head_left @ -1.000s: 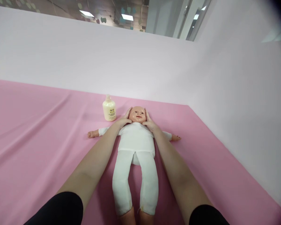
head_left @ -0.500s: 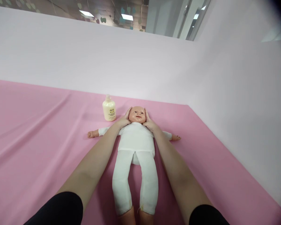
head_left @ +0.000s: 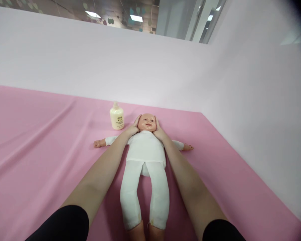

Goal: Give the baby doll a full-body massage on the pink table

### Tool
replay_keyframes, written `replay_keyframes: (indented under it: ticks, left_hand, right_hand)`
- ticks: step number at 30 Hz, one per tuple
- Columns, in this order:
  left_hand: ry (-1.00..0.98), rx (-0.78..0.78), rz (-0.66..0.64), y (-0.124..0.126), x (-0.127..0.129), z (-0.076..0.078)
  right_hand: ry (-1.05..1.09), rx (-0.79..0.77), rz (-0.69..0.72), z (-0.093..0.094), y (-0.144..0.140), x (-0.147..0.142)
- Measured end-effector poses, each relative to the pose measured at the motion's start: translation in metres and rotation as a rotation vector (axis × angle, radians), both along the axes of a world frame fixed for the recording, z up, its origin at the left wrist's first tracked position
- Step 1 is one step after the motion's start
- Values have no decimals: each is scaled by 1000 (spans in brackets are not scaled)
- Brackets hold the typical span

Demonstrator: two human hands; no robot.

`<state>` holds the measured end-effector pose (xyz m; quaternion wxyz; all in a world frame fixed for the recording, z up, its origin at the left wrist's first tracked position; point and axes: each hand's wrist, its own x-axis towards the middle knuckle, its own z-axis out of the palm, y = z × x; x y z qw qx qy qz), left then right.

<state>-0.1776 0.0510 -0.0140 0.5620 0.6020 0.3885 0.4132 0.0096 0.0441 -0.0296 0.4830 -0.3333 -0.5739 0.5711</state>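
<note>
A baby doll in white cloth lies on its back, arms stretched out sideways and legs toward me. My left hand cups the left side of the doll's head. Against the right side of that head rests my right hand, so the head is held between both palms. My thumbs are near the doll's jaw and neck. Parts of my fingers are hidden beside and behind the head. Both my forearms pass over the doll's outstretched arms.
A pale yellow pump bottle stands upright behind my left hand. Pink sheeting with some creases covers the surface under the doll. White walls rise at the back and right, with a window above the back wall.
My right forearm has shifted very slightly inward, to the left. Both hands stay on the doll's head, and the doll and bottle look the same.
</note>
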Motion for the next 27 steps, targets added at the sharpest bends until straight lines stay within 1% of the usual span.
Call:
replay_keyframes:
  ticks: [4,8,13,16,21,24,27]
  left_hand:
    - [-13,24,-44,0,-3,1]
    - [-53,11,-59,0,-4,0]
    - [-101,-1,-71,-2,-4,2]
    - [-116,10,-82,-3,-3,3]
    - [-145,-16,-86,-4,-2,3]
    - [-138,-16,-86,-3,-2,2]
    - [-120,-8,-69,-1,-3,1]
  right_hand:
    - [63,-14,-36,-2,0,-1]
    - [51,-17,-13,-1,1,3]
    - [-4,-82,41,3,-1,13]
    - [-29,-97,68,6,-2,14]
    - [-22,-89,13,8,-3,11]
    - [-45,-102,23,7,-3,12]
    - [-28,-59,17,5,-1,11]
